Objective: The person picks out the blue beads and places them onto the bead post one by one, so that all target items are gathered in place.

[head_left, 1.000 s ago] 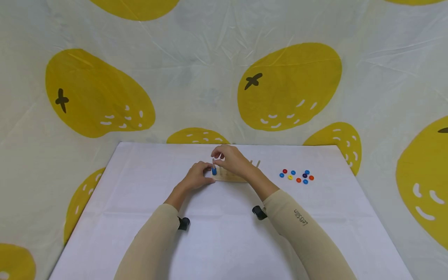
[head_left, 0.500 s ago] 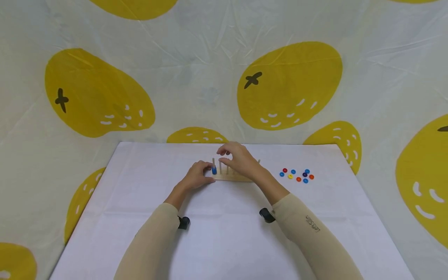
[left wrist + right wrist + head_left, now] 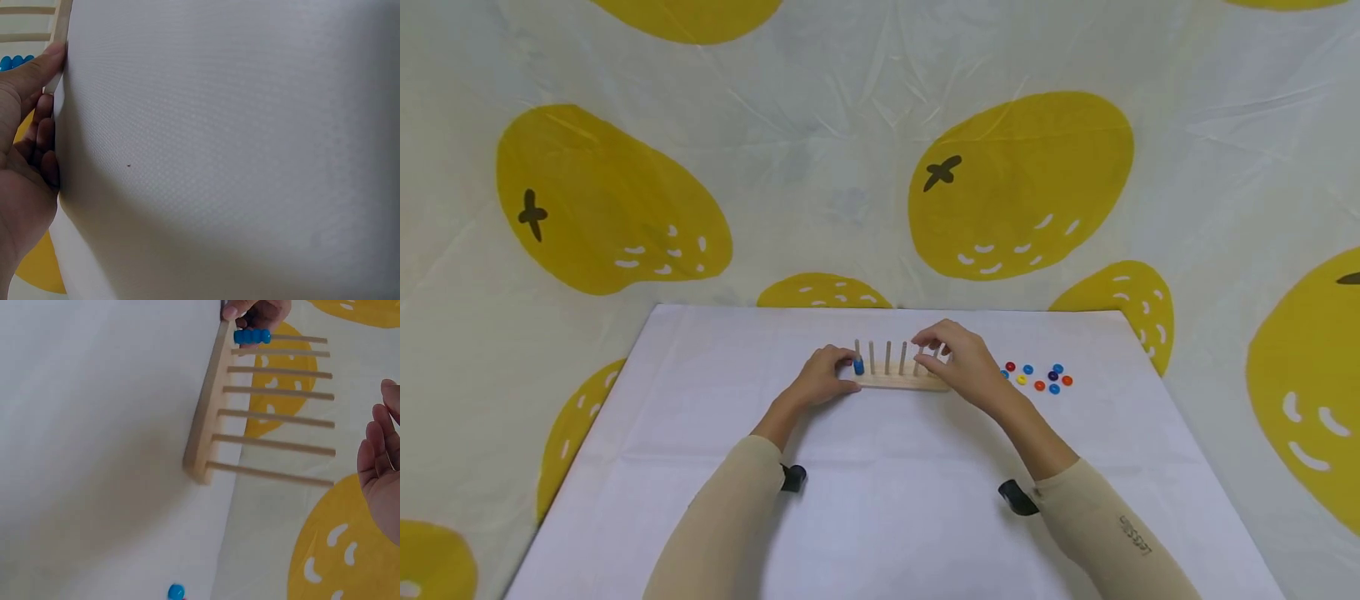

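Note:
A wooden peg rack [image 3: 895, 382], a long base with several upright pegs, stands near the far side of the table. Stacked blue beads [image 3: 252, 336] sit on its leftmost peg; the other pegs are bare in the right wrist view. My left hand [image 3: 822, 377] grips the rack's left end, its thumb [image 3: 51, 57] at the front and fingers around the side. My right hand [image 3: 961, 360] hovers over the rack's right part, fingers loosely bent and apart from the thumb, with nothing between them. It hides some right-hand pegs in the head view.
Several loose beads lie on the table right of the rack, among them a yellow bead [image 3: 1022, 380], a dark purple bead [image 3: 1053, 376] and a red bead [image 3: 1011, 367]. A patterned cloth [image 3: 820, 183] hangs behind the white table [image 3: 880, 500].
My right hand has moved off the leftmost peg and rightward along the rack, uncovering the middle pegs. The left hand and the rack have stayed put.

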### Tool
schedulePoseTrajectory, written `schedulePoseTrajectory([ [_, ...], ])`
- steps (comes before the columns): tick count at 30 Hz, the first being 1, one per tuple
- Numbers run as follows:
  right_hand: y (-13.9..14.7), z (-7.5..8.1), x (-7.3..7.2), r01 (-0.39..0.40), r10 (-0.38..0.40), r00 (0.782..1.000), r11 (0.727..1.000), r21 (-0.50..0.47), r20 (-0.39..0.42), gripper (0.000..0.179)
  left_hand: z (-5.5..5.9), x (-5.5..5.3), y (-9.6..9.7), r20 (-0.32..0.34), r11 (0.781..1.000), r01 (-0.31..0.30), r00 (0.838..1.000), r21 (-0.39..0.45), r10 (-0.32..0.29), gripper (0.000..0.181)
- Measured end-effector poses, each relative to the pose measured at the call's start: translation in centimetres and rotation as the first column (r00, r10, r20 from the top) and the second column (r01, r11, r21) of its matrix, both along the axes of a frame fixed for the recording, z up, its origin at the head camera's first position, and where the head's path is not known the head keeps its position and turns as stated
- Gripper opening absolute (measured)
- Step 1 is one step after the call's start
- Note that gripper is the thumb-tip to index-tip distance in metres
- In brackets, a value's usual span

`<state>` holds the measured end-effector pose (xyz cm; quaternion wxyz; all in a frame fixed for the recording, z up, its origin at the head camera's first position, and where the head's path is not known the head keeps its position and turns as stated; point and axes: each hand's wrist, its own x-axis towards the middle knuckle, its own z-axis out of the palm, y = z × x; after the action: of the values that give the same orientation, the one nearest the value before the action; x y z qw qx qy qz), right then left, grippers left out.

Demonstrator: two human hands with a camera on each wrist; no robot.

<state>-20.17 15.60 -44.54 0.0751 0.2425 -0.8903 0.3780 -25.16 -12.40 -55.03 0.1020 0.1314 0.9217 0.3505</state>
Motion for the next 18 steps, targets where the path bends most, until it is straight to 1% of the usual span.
schedulePoseTrajectory([
  [4,2.1,-0.6,1.1,0.026,-0.026,0.999,1.0,-0.014,-0.026,0.026,0.1,0.0,0.1,0.009,1.0,-0.002,1.0,0.001,0.002,0.054],
  [10,5.5,-1.5,2.2,0.085,-0.085,0.995,0.996,-0.002,-0.059,0.026,0.3,0.0,0.1,0.001,1.0,0.002,1.0,0.0,-0.002,0.053],
  [13,7.5,-2.4,2.5,0.113,-0.114,0.991,0.994,-0.007,-0.069,0.025,0.4,0.1,0.1,-0.001,1.0,0.007,1.0,-0.002,-0.007,0.053],
  [18,10.9,-4.4,2.9,0.161,-0.163,0.983,0.987,-0.031,-0.086,0.025,0.3,0.1,0.2,-0.001,1.0,0.012,1.0,0.013,-0.012,0.054],
])
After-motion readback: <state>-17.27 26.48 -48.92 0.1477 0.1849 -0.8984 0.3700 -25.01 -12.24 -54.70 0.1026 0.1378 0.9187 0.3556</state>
